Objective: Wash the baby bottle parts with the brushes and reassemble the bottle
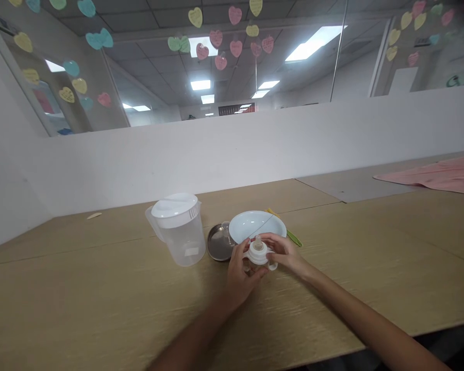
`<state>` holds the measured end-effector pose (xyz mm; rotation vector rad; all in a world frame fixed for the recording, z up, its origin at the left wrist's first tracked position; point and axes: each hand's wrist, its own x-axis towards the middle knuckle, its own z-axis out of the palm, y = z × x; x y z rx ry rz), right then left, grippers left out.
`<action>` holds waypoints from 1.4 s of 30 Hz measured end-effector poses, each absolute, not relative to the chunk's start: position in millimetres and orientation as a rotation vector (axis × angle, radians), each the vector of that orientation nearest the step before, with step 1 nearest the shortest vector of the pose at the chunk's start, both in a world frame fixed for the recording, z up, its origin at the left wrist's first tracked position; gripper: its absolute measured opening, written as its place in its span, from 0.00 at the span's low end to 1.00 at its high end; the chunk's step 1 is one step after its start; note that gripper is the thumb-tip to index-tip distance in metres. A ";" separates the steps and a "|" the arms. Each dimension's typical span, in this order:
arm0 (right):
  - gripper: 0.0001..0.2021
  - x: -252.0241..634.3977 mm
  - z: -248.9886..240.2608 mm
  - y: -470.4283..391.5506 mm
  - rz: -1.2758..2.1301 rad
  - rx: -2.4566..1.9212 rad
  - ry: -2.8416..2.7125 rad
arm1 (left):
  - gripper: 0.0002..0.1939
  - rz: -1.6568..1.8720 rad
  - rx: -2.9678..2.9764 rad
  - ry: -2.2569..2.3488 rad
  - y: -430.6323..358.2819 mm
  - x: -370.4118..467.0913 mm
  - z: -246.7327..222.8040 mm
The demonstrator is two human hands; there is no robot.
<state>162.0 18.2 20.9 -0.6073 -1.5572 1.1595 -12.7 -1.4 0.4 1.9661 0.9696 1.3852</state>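
Note:
A baby bottle with a white collar, a clear nipple and white side handles stands upright between my hands. My left hand wraps round its left side and lower front, thumb toward the base. On the other side, my right hand grips the white collar between thumb and fingers. Just behind the bottle is a white bowl. A round metal dish lies left of the bowl, with a small clear item on its right part.
A clear plastic pitcher with a white lid stands left of the metal dish. A green and yellow brush-like tool lies partly behind the bowl. Pink cloth covers the far right of the wooden table. A white wall borders the back.

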 end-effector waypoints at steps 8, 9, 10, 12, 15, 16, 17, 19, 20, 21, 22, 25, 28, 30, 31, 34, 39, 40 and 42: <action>0.18 153.3 16.7 17.5 0.819 -0.740 -1.650 | 0.41 1.264 1.806 0.965 3.5 -14.3 3.6; 0.17 152.0 16.4 16.8 0.748 -0.773 -1.646 | 0.40 1.278 1.778 0.975 3.4 -13.6 3.8; 0.16 151.0 16.0 16.0 0.686 -0.801 -1.645 | 0.40 1.294 1.751 0.986 3.2 -12.8 3.6; 0.16 150.1 15.0 14.6 0.599 -0.828 -1.657 | 0.40 1.316 1.711 0.991 2.8 -11.5 2.4; 0.16 150.7 13.4 12.6 0.526 -0.805 -1.682 | 0.40 1.314 1.695 0.966 2.9 -10.5 0.3; 0.17 151.2 13.1 11.9 0.521 -0.792 -1.698 | 0.40 1.307 1.697 0.955 3.1 -10.6 0.1; 0.18 151.6 12.8 11.3 0.532 -0.778 -1.720 | 0.41 1.296 1.696 0.945 3.2 -10.8 0.3; 0.21 152.1 12.4 10.3 0.606 -0.763 -1.783 | 0.42 1.273 1.681 0.927 3.0 -11.6 1.9; 0.22 152.1 12.1 10.0 0.654 -0.764 -1.813 | 0.42 1.265 1.667 0.921 2.5 -12.0 3.1; 0.22 151.8 11.4 9.8 0.692 -0.773 -1.827 | 0.43 1.259 1.652 0.918 1.8 -12.4 4.4; 0.21 151.3 10.4 9.8 0.708 -0.791 -1.827 | 0.43 1.256 1.639 0.917 1.0 -12.7 5.6; 0.19 148.6 5.1 10.6 0.632 -0.875 -1.765 | 0.41 1.266 1.639 0.934 -1.4 -12.8 7.5; 0.19 146.6 -0.9 12.2 0.540 -0.928 -1.731 | 0.39 1.257 1.710 0.962 -2.1 -12.5 7.0; 0.19 146.9 -3.1 13.4 0.474 -0.926 -1.745 | 0.40 1.237 1.773 0.992 -1.8 -13.3 6.6; 0.20 147.5 -3.4 13.9 0.428 -0.918 -1.758 | 0.41 1.219 1.804 1.004 -1.8 -14.3 6.5; 0.19 149.9 -2.7 15.0 0.255 -0.896 -1.797 | 0.45 1.158 1.903 0.969 -2.1 -20.9 6.7; 0.18 151.0 -2.1 15.8 0.084 -0.884 -1.846 | 0.34 1.261 1.905 0.777 11.0 -39.3 8.4; 0.18 150.7 -2.4 15.9 0.067 -0.873 -1.854 | 0.30 1.354 1.841 0.816 17.9 -43.0 9.3; 0.18 150.2 -3.3 16.4 0.038 -0.855 -1.852 | 0.26 1.526 1.713 1.003 34.7 -50.2 11.3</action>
